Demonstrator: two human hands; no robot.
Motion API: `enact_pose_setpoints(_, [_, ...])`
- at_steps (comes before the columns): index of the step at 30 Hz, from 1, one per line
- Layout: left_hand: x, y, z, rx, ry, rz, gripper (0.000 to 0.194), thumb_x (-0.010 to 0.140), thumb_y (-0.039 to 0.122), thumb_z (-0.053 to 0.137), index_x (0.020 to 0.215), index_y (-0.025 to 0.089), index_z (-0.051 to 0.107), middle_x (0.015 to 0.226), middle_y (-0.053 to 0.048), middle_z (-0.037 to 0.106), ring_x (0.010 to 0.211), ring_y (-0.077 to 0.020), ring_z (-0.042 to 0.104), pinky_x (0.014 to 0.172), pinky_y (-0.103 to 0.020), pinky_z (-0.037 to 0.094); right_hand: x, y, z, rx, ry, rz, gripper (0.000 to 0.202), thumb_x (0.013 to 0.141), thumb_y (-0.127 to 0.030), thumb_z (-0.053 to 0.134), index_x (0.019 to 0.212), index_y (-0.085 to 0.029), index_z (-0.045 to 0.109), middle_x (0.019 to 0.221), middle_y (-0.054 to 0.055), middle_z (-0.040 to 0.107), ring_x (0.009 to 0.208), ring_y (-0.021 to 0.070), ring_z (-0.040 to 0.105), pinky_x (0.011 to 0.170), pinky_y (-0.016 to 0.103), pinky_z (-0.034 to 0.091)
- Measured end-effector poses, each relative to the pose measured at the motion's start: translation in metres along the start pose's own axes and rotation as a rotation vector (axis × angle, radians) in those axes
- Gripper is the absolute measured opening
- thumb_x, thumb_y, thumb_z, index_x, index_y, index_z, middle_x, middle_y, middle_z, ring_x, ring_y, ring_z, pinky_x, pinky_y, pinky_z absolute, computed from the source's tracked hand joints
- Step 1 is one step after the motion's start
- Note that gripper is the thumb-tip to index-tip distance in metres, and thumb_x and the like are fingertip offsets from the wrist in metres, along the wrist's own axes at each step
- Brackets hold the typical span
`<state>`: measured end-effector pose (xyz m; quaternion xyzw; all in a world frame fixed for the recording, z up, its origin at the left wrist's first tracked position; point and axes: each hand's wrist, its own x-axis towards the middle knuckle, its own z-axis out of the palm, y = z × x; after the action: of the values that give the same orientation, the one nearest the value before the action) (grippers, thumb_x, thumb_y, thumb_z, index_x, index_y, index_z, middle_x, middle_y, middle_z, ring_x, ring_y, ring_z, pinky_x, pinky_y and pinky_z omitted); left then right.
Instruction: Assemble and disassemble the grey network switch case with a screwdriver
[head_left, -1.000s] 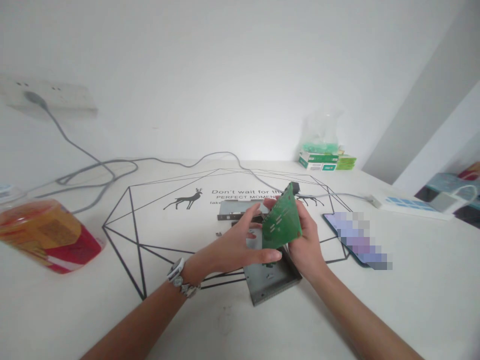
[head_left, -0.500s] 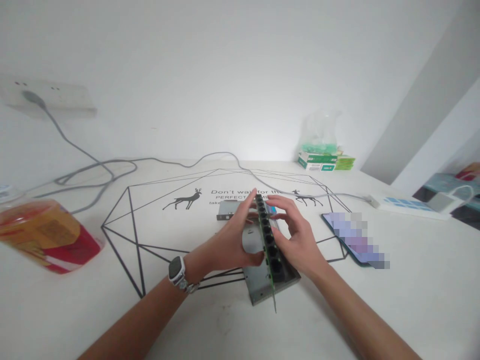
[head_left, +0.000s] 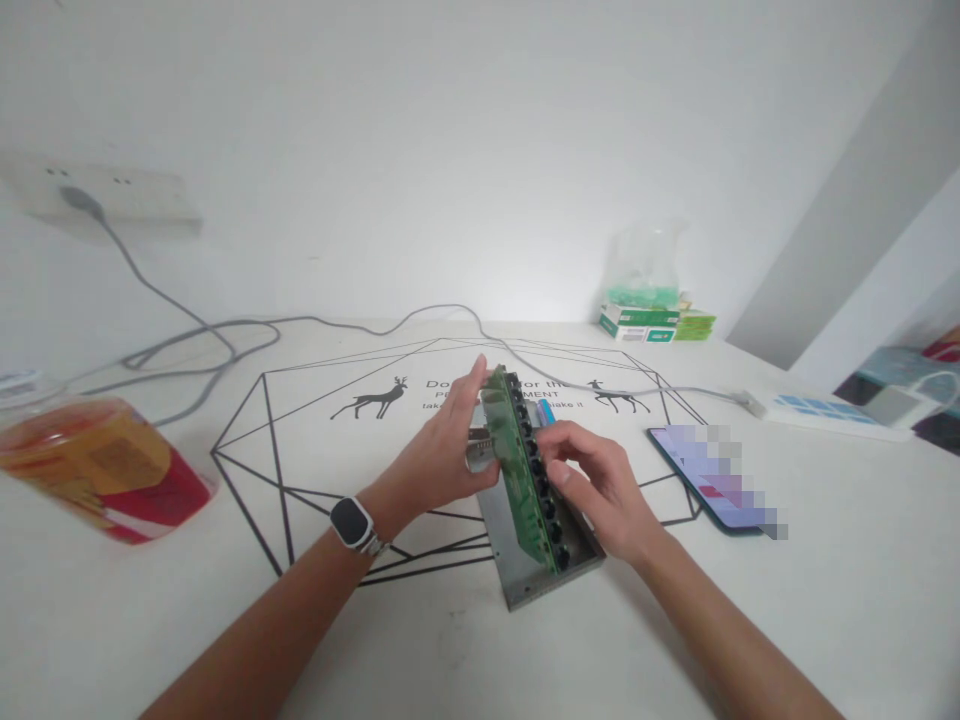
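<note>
A green circuit board (head_left: 517, 480) with a row of black ports along one edge stands tilted on its side over a grey metal case (head_left: 504, 570). My left hand (head_left: 442, 450) grips the board from the left, thumb against its green face and fingers near the far end. On the port side, my right hand (head_left: 600, 485) has its fingers curled, with thumb and fingertips closed at the ports. Behind my left hand a smaller metal piece is partly hidden. A bit of blue shows beyond the board's far end.
A phone (head_left: 712, 480) lies to the right, near a white power strip (head_left: 825, 415) with its grey cable (head_left: 405, 325) running along the back. A red and yellow packet (head_left: 142, 470) stands at left. Small boxes and a plastic bag (head_left: 645, 265) are by the wall.
The circuit board has been tipped so its green face now shows toward the left. My left hand has shifted slightly left, and my right fingers are more curled.
</note>
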<state>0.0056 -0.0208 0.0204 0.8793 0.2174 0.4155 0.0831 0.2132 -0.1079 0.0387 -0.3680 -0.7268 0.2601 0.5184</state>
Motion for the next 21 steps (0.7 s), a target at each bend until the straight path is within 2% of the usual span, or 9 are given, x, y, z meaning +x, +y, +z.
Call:
enact_pose_setpoints(2, [0.001, -0.003, -0.003, 0.07, 0.003, 0.017, 0.122, 0.076, 0.014, 0.073, 0.162, 0.029, -0.012, 0.156, -0.021, 0.033, 0.143, -0.0379, 0.039, 0.112, -0.06, 0.044, -0.002, 0.0, 0.008, -0.015, -0.043, 0.035, 0.017, 0.089, -0.038, 0.064, 0.087, -0.022, 0.061, 0.069, -0.001, 0.056, 0.059, 0.0145, 0.051, 0.056, 0.029, 0.044])
enact_pose_setpoints(4, [0.002, -0.004, -0.006, 0.129, 0.01, 0.032, 0.118, 0.078, 0.016, 0.073, 0.162, 0.027, -0.009, 0.154, -0.021, 0.035, 0.142, -0.0372, 0.04, 0.112, -0.059, 0.044, -0.004, 0.0, 0.015, -0.04, -0.04, 0.068, 0.016, 0.087, -0.035, 0.068, 0.084, -0.022, 0.058, 0.068, -0.003, 0.055, 0.054, 0.012, 0.048, 0.051, 0.026, 0.041])
enact_pose_setpoints(11, [0.002, -0.004, -0.009, 0.196, 0.048, 0.055, 0.111, 0.081, 0.018, 0.071, 0.163, 0.026, -0.004, 0.152, -0.02, 0.04, 0.141, -0.0363, 0.041, 0.114, -0.059, 0.04, -0.005, 0.001, 0.02, -0.069, -0.058, 0.085, 0.023, 0.083, -0.033, 0.073, 0.081, -0.023, 0.053, 0.064, -0.005, 0.054, 0.052, 0.0105, 0.049, 0.049, 0.024, 0.04])
enact_pose_setpoints(18, [0.003, -0.005, -0.009, 0.203, 0.05, 0.057, 0.109, 0.081, 0.019, 0.07, 0.163, 0.028, -0.002, 0.16, -0.02, 0.031, 0.147, -0.0369, 0.034, 0.118, -0.061, 0.034, -0.005, 0.0, 0.022, -0.025, -0.105, 0.121, 0.024, 0.081, -0.026, 0.073, 0.078, -0.024, 0.049, 0.059, -0.007, 0.052, 0.049, 0.0097, 0.047, 0.048, 0.023, 0.038])
enact_pose_setpoints(21, [0.003, -0.005, -0.009, 0.193, 0.06, 0.03, 0.106, 0.082, 0.018, 0.069, 0.163, 0.025, 0.001, 0.16, -0.021, 0.032, 0.148, -0.0366, 0.034, 0.119, -0.059, 0.033, -0.006, 0.0, 0.022, -0.051, -0.111, 0.125, 0.024, 0.081, -0.025, 0.071, 0.077, -0.024, 0.048, 0.06, -0.007, 0.052, 0.05, 0.01, 0.048, 0.048, 0.023, 0.038])
